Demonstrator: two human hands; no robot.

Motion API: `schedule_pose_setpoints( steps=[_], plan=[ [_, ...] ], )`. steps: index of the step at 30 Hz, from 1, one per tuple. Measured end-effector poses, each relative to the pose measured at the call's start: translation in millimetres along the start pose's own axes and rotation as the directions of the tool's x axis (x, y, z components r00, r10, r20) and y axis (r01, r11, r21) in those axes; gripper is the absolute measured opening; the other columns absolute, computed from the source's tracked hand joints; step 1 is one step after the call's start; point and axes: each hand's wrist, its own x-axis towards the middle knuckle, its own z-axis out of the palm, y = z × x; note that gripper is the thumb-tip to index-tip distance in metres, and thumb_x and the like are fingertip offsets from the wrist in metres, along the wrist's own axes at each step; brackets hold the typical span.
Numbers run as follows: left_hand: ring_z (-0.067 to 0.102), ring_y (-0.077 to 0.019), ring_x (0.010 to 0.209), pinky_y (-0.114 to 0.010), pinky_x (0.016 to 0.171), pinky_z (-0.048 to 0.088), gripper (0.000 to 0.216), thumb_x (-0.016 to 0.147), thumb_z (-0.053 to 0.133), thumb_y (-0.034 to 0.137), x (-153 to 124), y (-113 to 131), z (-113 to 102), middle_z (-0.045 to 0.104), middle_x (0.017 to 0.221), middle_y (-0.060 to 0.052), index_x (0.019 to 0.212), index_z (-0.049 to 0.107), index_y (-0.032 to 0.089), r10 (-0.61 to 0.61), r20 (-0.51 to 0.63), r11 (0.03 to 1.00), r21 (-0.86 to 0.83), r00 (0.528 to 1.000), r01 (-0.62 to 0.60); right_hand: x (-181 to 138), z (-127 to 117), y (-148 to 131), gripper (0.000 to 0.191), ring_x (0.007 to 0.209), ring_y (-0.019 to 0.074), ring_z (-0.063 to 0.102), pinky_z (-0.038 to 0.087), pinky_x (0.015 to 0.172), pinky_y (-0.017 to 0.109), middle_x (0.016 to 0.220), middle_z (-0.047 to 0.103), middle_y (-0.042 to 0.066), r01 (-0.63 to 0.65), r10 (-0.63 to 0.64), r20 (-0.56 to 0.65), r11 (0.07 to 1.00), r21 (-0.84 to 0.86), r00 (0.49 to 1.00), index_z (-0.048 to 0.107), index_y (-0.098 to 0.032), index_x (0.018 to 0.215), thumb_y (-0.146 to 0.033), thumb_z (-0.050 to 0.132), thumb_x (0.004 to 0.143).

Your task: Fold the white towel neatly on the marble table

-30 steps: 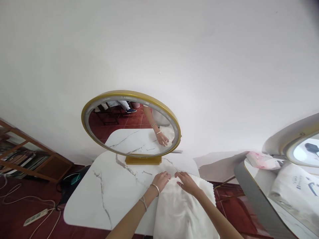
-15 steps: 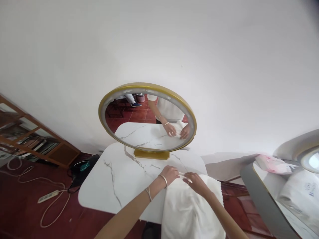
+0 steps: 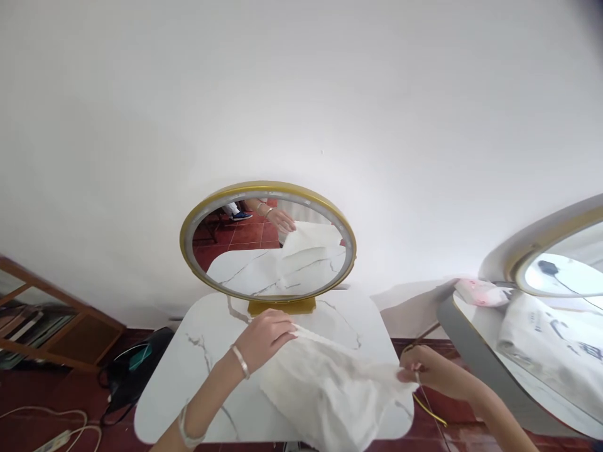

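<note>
A white cloth (image 3: 325, 389) with a scalloped edge is stretched between my hands over the front of the marble-patterned table (image 3: 188, 383). At its upper left corner, my left hand (image 3: 266, 339) pinches the edge; two bracelets show on that arm. Out past the table's right edge, my right hand (image 3: 421, 367) is closed on the opposite upper corner. Between the two corners the cloth hangs in loose folds, its lower part dropping over the table's front. An oval mirror (image 3: 271, 245) with a gold frame stands behind and reflects one hand and the cloth.
At the right, a second table (image 3: 475, 317) carries a pink-and-white packet (image 3: 483, 292), a white printed bag (image 3: 551, 351) and another mirror (image 3: 522, 276). A wooden bookcase (image 3: 80, 345) and a black bag (image 3: 141, 370) are at left. Cords and a power strip (image 3: 54, 442) lie on the red floor.
My hands have moved apart, left hand leftward and right hand rightward, spreading the cloth between them. Before, they were close together at its top edge. The view has shifted a little.
</note>
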Motion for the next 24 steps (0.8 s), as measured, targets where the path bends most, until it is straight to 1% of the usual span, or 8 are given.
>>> schedule_pose_setpoints(
  steps=[3, 6, 10, 13, 16, 19, 22, 24],
  plan=[
    [0.066, -0.0143, 0.087, -0.028, 0.080, 0.052, 0.021, 0.094, 0.048, 0.023, -15, 3, -10, 0.073, 0.093, 0.000, 0.091, 0.069, 0.022, 0.021, -0.016, 0.999, 0.025, 1.000, -0.021, -6, 19, -5, 0.016, 0.068, 0.0139, 0.054, 0.038, 0.063, 0.023, 0.069, 0.064, 0.001, -0.024, 0.025, -0.016, 0.998, 0.058, 1.000, 0.070, -0.017, 0.068, -0.027, 0.060, 0.075],
    [0.066, -0.0148, 0.087, -0.028, 0.079, 0.054, 0.019, 0.092, 0.050, 0.020, -24, 1, -18, 0.073, 0.091, 0.000, 0.091, 0.069, 0.022, 0.039, -0.024, 0.998, 0.040, 0.999, -0.038, -11, 29, -12, 0.014, 0.062, 0.0130, 0.053, 0.037, 0.059, 0.023, 0.064, 0.064, 0.001, -0.053, 0.062, -0.112, 0.995, 0.084, 0.992, 0.071, -0.016, 0.066, -0.026, 0.063, 0.072],
    [0.064, -0.0152, 0.084, -0.028, 0.073, 0.055, 0.017, 0.091, 0.052, 0.019, -21, -3, -32, 0.072, 0.089, -0.001, 0.091, 0.069, 0.022, 0.026, -0.122, 0.999, 0.044, 0.992, -0.021, -20, 17, -29, 0.029, 0.059, 0.0133, 0.053, 0.041, 0.056, 0.023, 0.068, 0.066, 0.004, 0.021, 0.046, -0.381, 0.985, 0.170, 0.923, 0.069, -0.016, 0.067, -0.044, 0.065, 0.075],
    [0.064, -0.0145, 0.081, -0.027, 0.073, 0.055, 0.013, 0.089, 0.057, 0.024, -19, -2, -36, 0.072, 0.088, -0.001, 0.086, 0.069, 0.023, -0.053, -0.245, 0.997, 0.037, 0.968, 0.064, -28, 6, -42, 0.036, 0.065, 0.0144, 0.058, 0.046, 0.058, 0.023, 0.085, 0.069, 0.007, 0.129, -0.006, -0.416, 0.954, 0.269, 0.910, 0.071, -0.018, 0.080, -0.049, 0.054, 0.084],
    [0.061, -0.0105, 0.065, -0.021, 0.058, 0.051, 0.019, 0.088, 0.058, 0.030, -21, 4, -28, 0.069, 0.077, 0.001, 0.073, 0.066, 0.021, -0.179, -0.264, 0.982, 0.005, 0.948, 0.187, -31, 7, -45, 0.033, 0.065, 0.0154, 0.060, 0.048, 0.059, 0.022, 0.082, 0.070, 0.007, 0.121, -0.022, -0.465, 0.975, 0.185, 0.885, 0.071, -0.019, 0.082, -0.045, 0.051, 0.085],
    [0.054, -0.0071, 0.051, -0.017, 0.043, 0.042, 0.021, 0.088, 0.056, 0.031, -24, 8, -20, 0.065, 0.068, 0.003, 0.071, 0.064, 0.020, -0.250, -0.223, 0.968, -0.046, 0.942, 0.246, -31, 12, -41, 0.025, 0.061, 0.0145, 0.059, 0.046, 0.058, 0.022, 0.075, 0.070, 0.005, 0.055, -0.017, -0.534, 0.997, 0.056, 0.845, 0.070, -0.020, 0.084, -0.037, 0.052, 0.083],
    [0.054, -0.0079, 0.051, -0.016, 0.041, 0.041, 0.025, 0.088, 0.054, 0.029, -25, 10, -19, 0.062, 0.060, 0.003, 0.065, 0.059, 0.020, -0.256, -0.180, 0.966, -0.083, 0.950, 0.244, -30, 9, -40, 0.020, 0.058, 0.0142, 0.056, 0.044, 0.058, 0.022, 0.067, 0.067, 0.003, 0.014, -0.020, -0.492, 1.000, -0.016, 0.871, 0.066, -0.021, 0.079, -0.023, 0.046, 0.077],
    [0.055, -0.0080, 0.052, -0.016, 0.041, 0.041, 0.029, 0.087, 0.053, 0.028, -23, 10, -23, 0.065, 0.064, 0.002, 0.060, 0.053, 0.019, -0.254, -0.150, 0.966, -0.096, 0.956, 0.241, -29, 3, -43, 0.021, 0.058, 0.0152, 0.056, 0.043, 0.058, 0.023, 0.064, 0.065, 0.002, -0.009, -0.011, -0.446, 0.999, -0.041, 0.895, 0.063, -0.021, 0.075, -0.018, 0.043, 0.070]
  ],
)
